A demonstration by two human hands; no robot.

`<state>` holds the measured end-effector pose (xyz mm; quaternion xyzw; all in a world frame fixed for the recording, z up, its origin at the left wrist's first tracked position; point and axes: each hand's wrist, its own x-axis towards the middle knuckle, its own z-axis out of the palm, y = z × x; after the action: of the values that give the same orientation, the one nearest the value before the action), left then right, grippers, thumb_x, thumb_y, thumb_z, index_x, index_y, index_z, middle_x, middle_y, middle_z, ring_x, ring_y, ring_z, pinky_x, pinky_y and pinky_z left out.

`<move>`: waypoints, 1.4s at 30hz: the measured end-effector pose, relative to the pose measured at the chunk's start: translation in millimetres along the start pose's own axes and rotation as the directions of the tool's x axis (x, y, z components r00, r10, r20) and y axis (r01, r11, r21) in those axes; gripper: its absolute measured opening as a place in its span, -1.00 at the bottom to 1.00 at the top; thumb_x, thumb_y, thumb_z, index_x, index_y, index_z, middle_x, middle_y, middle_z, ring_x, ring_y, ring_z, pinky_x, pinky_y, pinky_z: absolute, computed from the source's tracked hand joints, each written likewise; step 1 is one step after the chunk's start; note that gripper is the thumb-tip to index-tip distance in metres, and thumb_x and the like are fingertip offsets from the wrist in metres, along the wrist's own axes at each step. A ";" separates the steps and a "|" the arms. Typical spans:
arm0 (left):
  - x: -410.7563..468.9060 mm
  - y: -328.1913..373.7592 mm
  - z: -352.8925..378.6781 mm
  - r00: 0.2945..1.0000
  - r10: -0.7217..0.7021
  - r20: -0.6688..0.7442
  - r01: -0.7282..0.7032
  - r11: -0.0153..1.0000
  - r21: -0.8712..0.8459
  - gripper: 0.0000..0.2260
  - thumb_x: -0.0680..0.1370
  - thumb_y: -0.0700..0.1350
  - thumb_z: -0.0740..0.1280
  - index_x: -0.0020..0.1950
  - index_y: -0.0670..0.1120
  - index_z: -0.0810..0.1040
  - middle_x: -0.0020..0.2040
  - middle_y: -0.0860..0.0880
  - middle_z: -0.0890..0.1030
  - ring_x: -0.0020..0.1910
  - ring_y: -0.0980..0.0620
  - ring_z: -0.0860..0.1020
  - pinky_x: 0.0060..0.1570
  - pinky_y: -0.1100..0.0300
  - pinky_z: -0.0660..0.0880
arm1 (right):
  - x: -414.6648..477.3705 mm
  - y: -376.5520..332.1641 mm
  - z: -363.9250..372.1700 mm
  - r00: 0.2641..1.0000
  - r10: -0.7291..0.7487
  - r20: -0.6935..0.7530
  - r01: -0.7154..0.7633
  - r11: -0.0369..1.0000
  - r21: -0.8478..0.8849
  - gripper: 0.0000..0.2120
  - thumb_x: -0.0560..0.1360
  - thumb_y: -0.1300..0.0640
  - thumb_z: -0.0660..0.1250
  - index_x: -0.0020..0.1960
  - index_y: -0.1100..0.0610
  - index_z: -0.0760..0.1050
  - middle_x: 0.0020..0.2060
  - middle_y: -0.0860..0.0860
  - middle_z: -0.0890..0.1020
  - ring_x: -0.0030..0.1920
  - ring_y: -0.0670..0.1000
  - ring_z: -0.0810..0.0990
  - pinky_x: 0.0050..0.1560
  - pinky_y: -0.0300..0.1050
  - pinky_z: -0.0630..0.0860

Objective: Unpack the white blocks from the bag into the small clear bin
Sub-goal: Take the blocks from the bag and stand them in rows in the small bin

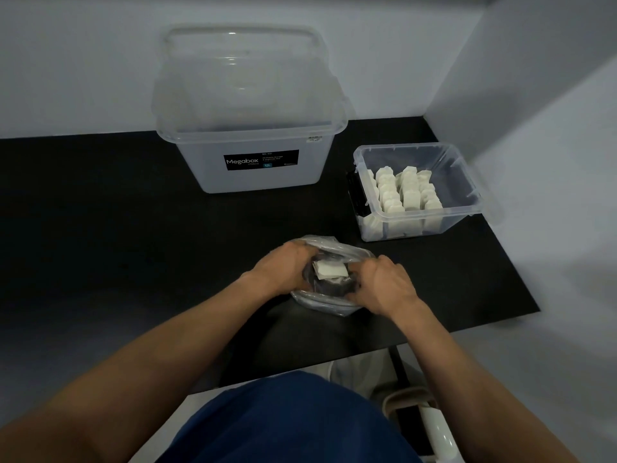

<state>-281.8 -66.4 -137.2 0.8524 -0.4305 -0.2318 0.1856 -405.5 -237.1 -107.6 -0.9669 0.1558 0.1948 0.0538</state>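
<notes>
Head cam: bag (334,304) sits near-centre on black table (100,212), mouth up. L hand (283,265) grips its left edge, fingers curled into the plastic; R hand (384,285) grips the right edge. One white block (330,270) shows inside, btwn them. Small clear bin (467,202) far right, w/ white blocks (404,192) packed in rows. Big Megabox tub (253,175) far centre.
</notes>
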 end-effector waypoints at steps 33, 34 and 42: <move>-8.4 21.0 -18.1 0.999 0.003 -0.033 -0.022 0.793 -0.609 -0.57 0.51 -0.19 0.53 0.37 -0.06 0.59 0.20 0.02 0.68 0.09 0.09 0.69 0.13 0.16 0.64 | -23.2 2.9 -9.6 0.954 0.191 -0.230 0.210 0.118 0.970 -0.93 0.54 0.31 0.46 0.02 0.23 0.67 -0.20 0.15 0.74 -0.20 -0.01 0.71 -0.06 -0.16 0.64; -8.7 19.8 -18.2 0.999 -0.020 -0.025 -0.002 0.751 -0.660 -0.66 0.52 -0.20 0.52 0.29 -0.08 0.64 0.11 -0.01 0.72 0.03 0.03 0.71 0.11 0.05 0.66 | -23.2 2.3 -9.8 0.956 0.193 -0.223 0.208 0.093 0.974 -0.91 0.54 0.31 0.45 0.03 0.23 0.67 -0.19 0.16 0.74 -0.20 0.00 0.71 -0.06 -0.15 0.64; -10.9 19.1 -28.5 0.998 0.018 -0.056 -0.045 0.842 -0.538 -0.80 0.54 -0.16 0.51 0.17 -0.05 0.70 -0.07 0.06 0.75 -0.10 0.16 0.72 0.07 0.15 0.65 | -21.4 6.6 -17.8 0.876 0.039 -0.481 0.350 0.635 0.689 -0.84 0.55 0.08 0.50 0.13 0.01 0.72 -0.07 -0.14 0.71 -0.09 -0.12 0.70 0.01 -0.05 0.66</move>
<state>-283.9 -64.8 -101.4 0.7640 -0.3574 -0.3196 0.4318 -419.9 -240.2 -83.1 -0.8814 0.1439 -0.1250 0.4322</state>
